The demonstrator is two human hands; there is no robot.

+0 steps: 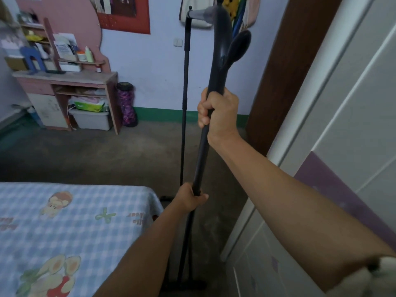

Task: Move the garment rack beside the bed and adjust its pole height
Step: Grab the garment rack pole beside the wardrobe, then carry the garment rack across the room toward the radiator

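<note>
The garment rack [185, 82] stands on the bare floor [107, 155] just beside the corner of the bed [75, 221], between the bed and a white wardrobe [321, 146] on the right. Both hands are clenched around its nearer pole [200, 155], a dark tube that rises tilted toward the upper right. The right hand [218, 113] grips the pole high up, just under a curved hook piece [222, 39] with a rounded knob branching off it; fingers wrap the tube from the left and the thumb side faces the camera. The left hand [190, 199] grips the same pole lower down, close to the bed's corner, fist closed with the thumb across the front. Below the left hand the pole runs down to a dark base foot [184, 285] on the floor. The rack's farther pole stands upright behind, joined at the top by a crossbar [199, 15]. Against the far wall sits a pink bench [64, 79] with shelves of clutter.
</note>
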